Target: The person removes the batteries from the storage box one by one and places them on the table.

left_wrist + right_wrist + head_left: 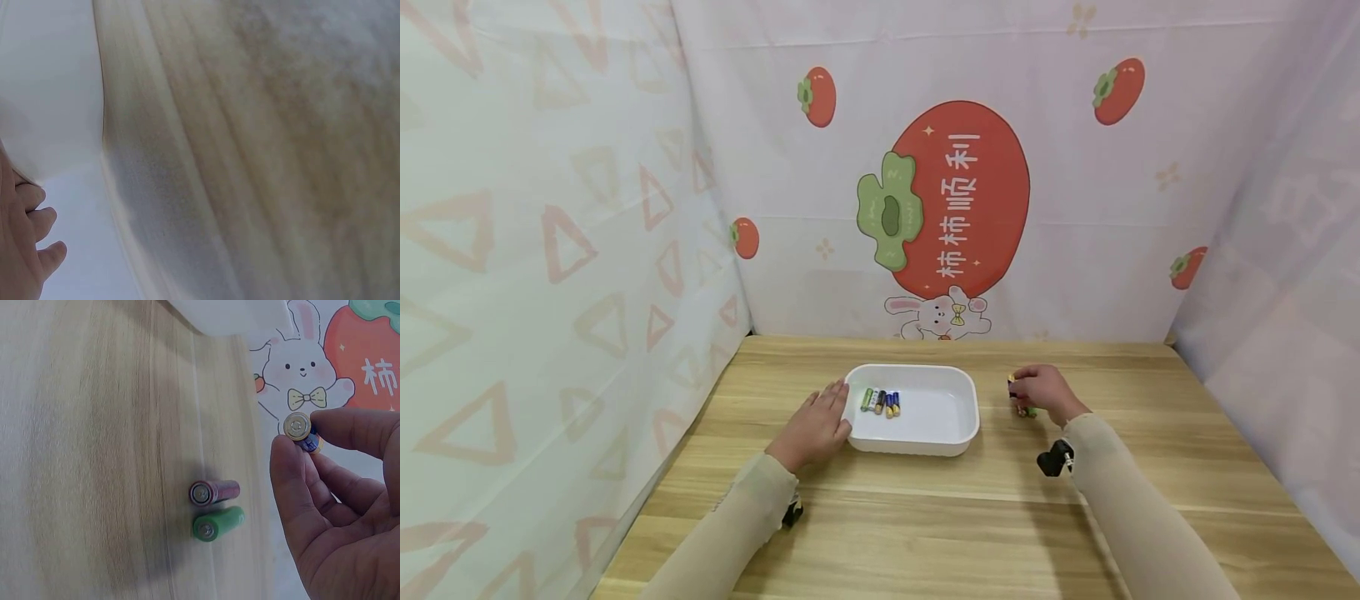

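Observation:
A white tray (936,417) holds several batteries (880,402) standing side by side in a row at its left end: green, white, black and blue-and-gold ones. My left hand (812,429) rests against the tray's left rim, fingers extended along it. To the right of the tray, my right hand (1047,393) pinches a blue-and-gold battery (297,427) between thumb and fingertips, held above the table with one end toward the wrist camera. Below that hand, a dark red battery (215,492) and a green battery (219,524) lie close together on the wood.
The wooden table (880,525) reaches back to a white wall curtain (775,167) printed with persimmons and a rabbit. A curtain with triangles (550,292) hangs along the left edge, and another pale curtain (1285,275) stands at the right.

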The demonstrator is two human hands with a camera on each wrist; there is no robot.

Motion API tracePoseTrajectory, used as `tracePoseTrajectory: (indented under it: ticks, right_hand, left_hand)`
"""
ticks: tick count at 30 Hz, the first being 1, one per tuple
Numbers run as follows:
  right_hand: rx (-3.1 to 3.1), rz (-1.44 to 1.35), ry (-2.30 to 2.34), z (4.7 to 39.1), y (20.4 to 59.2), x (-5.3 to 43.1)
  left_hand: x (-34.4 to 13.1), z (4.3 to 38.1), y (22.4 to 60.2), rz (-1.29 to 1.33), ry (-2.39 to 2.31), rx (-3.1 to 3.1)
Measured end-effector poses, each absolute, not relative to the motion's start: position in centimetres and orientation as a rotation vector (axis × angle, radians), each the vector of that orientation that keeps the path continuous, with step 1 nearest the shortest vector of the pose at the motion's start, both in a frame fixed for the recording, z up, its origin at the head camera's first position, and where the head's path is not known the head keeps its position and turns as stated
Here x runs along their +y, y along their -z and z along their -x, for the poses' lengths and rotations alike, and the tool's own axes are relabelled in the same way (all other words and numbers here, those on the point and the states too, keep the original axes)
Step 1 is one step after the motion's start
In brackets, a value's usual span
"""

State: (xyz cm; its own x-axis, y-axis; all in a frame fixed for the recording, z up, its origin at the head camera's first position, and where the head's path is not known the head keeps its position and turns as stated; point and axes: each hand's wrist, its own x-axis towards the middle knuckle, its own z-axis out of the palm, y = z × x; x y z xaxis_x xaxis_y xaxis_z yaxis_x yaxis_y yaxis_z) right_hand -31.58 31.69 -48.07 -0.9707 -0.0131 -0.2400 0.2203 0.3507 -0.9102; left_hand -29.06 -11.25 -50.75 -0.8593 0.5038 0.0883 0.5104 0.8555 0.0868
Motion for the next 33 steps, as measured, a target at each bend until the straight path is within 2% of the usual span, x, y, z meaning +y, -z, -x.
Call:
tracePoseTrajectory:
  ticks: [33]
  right_hand:
    - [2.421, -0.201, 1.616, 31.0, 49.7, 35.5]
  left_hand:
    - [-11.2, 29.1, 50.6, 0.828, 0.145, -2.952]
